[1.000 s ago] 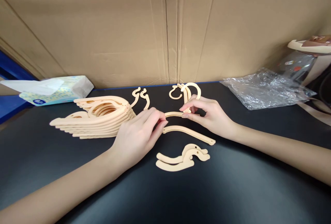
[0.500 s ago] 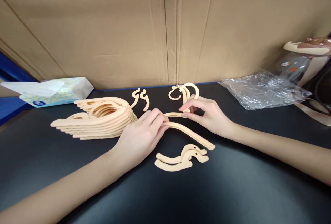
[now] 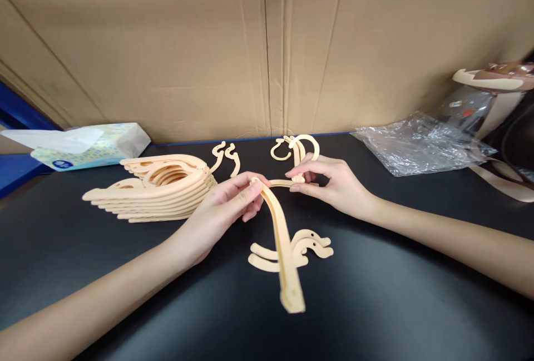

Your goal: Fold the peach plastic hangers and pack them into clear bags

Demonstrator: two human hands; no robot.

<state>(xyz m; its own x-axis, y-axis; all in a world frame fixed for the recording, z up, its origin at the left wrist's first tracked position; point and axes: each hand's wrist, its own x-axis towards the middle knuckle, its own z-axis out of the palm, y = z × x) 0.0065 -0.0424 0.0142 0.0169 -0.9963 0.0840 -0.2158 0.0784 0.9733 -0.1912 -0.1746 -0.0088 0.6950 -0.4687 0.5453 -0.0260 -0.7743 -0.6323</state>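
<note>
My left hand (image 3: 227, 199) pinches the end of a long, curved cream hanger arm (image 3: 281, 233), thumb on top. The channelled arm slants down toward me, its far end over two shorter curved hanger pieces (image 3: 267, 263) on the black table. My right hand (image 3: 329, 180) is closed on the base of a cream hanger hook (image 3: 311, 139), whose loop rises above the fingers. Between the hands runs another channelled hanger arm (image 3: 281, 183), its left end hidden by the left fingers. Whether the parts are joined there, I cannot tell.
A stack of cream hanger parts (image 3: 154, 199) lies at left, near two small curved pieces (image 3: 231, 158). Another hook (image 3: 279, 151) lies behind my right hand. A tissue pack (image 3: 100, 144), a clear plastic bag (image 3: 417, 144) and a strapped bottle (image 3: 471, 105) stand near the cardboard wall (image 3: 187, 49).
My left hand has turned over, thumb now uppermost. The long hanger arm has swung from pointing right to pointing toward me, over the short pieces. My right hand has hardly moved.
</note>
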